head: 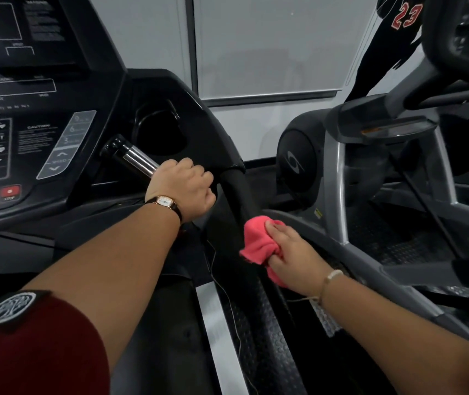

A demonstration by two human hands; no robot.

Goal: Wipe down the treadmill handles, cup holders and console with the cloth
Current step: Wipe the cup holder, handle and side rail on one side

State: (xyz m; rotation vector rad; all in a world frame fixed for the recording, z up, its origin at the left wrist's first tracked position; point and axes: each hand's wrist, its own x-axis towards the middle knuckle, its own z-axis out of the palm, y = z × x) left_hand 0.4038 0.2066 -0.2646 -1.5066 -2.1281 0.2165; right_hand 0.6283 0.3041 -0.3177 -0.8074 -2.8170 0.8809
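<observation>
My right hand [293, 252] grips a bunched pink cloth [259, 243] and holds it against the black padded right side handle [239, 195] of the treadmill. My left hand [183, 186], with a wristwatch, is curled round the lower end of the chrome pulse-grip handle [134, 156] that juts out from the console. Just above that handle sits the dark right cup holder [159, 132]. The console [28, 124], with keypad, speed buttons and a red stop button, fills the upper left.
A second exercise machine [370, 143] stands close on the right, its grey frame beside my right hand. The treadmill's side rail and textured foot strip [273, 337] run below. A white wall and window blind [270, 47] lie behind.
</observation>
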